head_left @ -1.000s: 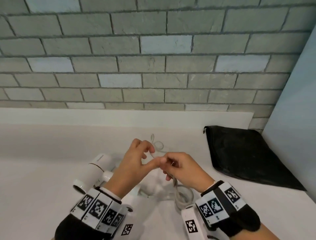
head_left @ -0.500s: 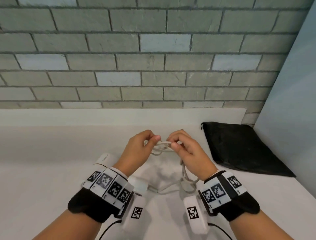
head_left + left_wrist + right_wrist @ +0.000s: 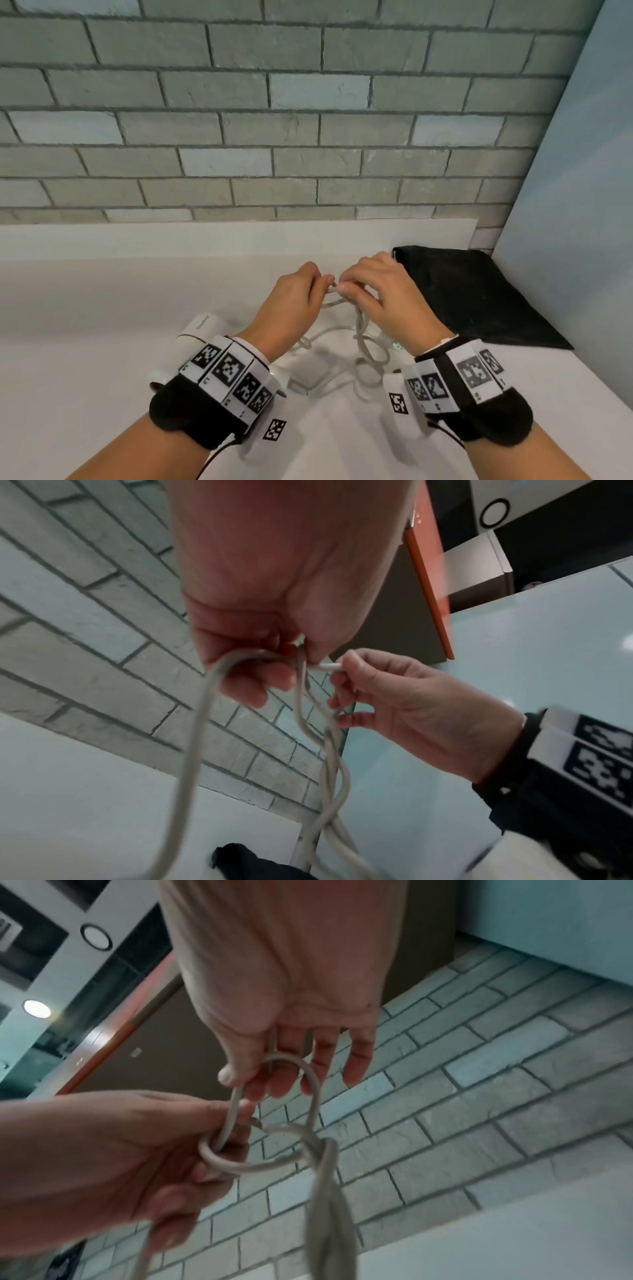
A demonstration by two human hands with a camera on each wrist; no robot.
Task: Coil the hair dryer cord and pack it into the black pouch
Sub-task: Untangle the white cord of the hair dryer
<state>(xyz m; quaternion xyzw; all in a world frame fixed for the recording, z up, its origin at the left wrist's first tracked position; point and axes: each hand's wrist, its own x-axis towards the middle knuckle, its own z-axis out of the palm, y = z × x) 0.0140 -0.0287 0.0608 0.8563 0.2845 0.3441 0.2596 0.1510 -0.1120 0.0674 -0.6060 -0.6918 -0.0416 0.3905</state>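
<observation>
Cord work is only partly done, I'd say. Far left, the hair dryer (image 3: pixel 202 325) lies on the white counter (image 3: pixel 85 342), mostly hidden behind my left wrist. The cord (image 3: pixel 363 329) is raised between my hands in a few loose loops, but plenty of it sprawls on the counter below, so there is coiling left, and nothing is packed.

My left hand (image 3: pixel 291 301) is curled, thumb and fingertips pinching a bend of cord; from the left wrist view a loop hooks round my fingers (image 3: pixel 253 685) and hangs down past them.

My right hand (image 3: pixel 380 294), nearly touching the left, is curled too: thumb and forefinger pinch a strand, and in the right wrist view another loop rides over my fingers (image 3: pixel 284 1080) where the strands cross in a twist. Whether that twist is a knot I can't tell.

Over on the right, the black pouch (image 3: pixel 479 294) lies flat near the wall, untouched; I can't see its mouth open.
</observation>
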